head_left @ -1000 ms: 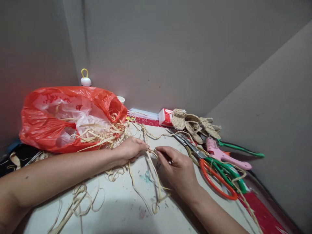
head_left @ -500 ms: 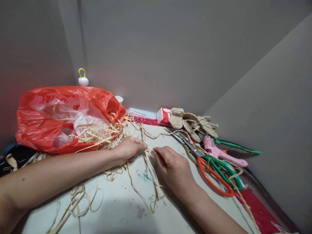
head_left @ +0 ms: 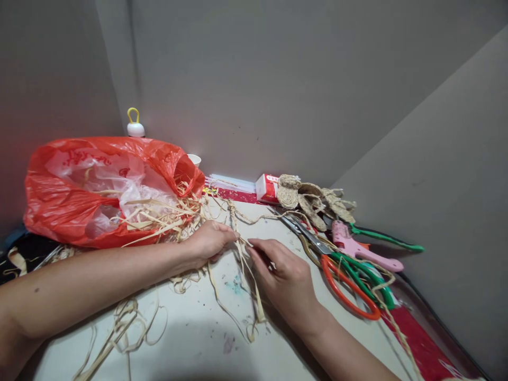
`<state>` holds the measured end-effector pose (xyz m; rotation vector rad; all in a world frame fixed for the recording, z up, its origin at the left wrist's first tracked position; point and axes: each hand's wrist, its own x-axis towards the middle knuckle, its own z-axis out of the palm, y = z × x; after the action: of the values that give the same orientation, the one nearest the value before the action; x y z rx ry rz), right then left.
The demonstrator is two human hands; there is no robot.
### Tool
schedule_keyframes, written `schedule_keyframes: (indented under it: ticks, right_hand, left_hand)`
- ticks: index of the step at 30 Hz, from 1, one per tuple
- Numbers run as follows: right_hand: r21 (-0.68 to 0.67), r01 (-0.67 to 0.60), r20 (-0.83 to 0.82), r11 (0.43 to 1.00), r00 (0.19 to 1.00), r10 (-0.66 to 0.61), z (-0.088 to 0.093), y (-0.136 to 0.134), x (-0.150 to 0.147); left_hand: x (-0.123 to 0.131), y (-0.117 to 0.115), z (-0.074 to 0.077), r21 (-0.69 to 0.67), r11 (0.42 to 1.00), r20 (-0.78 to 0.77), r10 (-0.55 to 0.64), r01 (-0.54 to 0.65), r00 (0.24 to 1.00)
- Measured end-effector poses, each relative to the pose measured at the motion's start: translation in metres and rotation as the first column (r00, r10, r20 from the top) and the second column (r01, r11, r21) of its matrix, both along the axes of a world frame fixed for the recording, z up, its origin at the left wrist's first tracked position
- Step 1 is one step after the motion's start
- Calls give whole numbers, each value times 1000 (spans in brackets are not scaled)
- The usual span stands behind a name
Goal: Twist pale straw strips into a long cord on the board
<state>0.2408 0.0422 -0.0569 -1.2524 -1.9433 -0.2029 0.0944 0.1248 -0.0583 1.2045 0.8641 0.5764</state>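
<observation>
Being pinched in left hand (head_left: 212,243) and right hand (head_left: 284,275): pale fibre strands (head_left: 257,304), centred over a white table (head_left: 190,333).
Probably light, limp, easily split; best gripped where they leave the thin braid (head_left: 233,212).

Braided cord (head_left: 233,214): straw-coloured, narrow; plaited part runs toward far side of white tabletop (head_left: 192,312) | loose strands (head_left: 257,304): pale, flat, ribbon-like, unplaited; pinched near the plait, ends splayed toward near side, one tip curled.
</observation>
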Motion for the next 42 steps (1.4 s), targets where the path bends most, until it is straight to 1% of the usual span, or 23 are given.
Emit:
schedule_keyframes:
  ticks: [2, 5, 11, 14, 20, 26, 29, 32, 34, 42]
  right_hand:
    - [13, 2, -29, 1000, 1000, -1, 1, -1, -2]
    - [11, 31, -30, 999, 999, -31, -1, -2, -5]
    - [-95, 104, 31, 990, 994, -101, -14, 2, -3]
    - [-127, 130, 42, 983, 991, -125, -18, 4, -2]
    - [-107, 128, 44, 986, 991, -124, -14, 3, -6]
    - [-184, 122, 66, 975, 992, -112, -12, 1, -9]
    - [-135, 101, 58, 986, 994, -94, -11, 1, -9]
    - [-76, 58, 47, 995, 997, -55, -10, 0, -8]
    - [-60, 40, 39, 997, 999, -38, -9, 0, -8]
    - [2, 38, 21, 999, 999, -38, -9, 2, -6]
  left_hand:
    - [0, 0, -1, -6, 1000, -3, 7, -7, 1000]
    - [0, -1, 0, -32, 999, -3, 17, -17, 1000]
    - [0, -1, 1, -20, 1000, 60, 2, -1, 998]
    - [0, -2, 0, -26, 1000, 77, -8, 10, 997]
    - [1, -2, 1, -34, 999, 88, -26, 29, 996]
    - [0, -2, 5, -22, 1000, 87, -18, 20, 996]
    - [0, -3, 5, -4, 1000, 80, -24, 24, 997]
    - [0, -4, 6, -1, 1000, 78, -4, 5, 997]
    - [0, -3, 6, 4, 1000, 71, 8, -8, 997]
    - [0, -2, 4, -7, 1000, 83, -13, 13, 997]
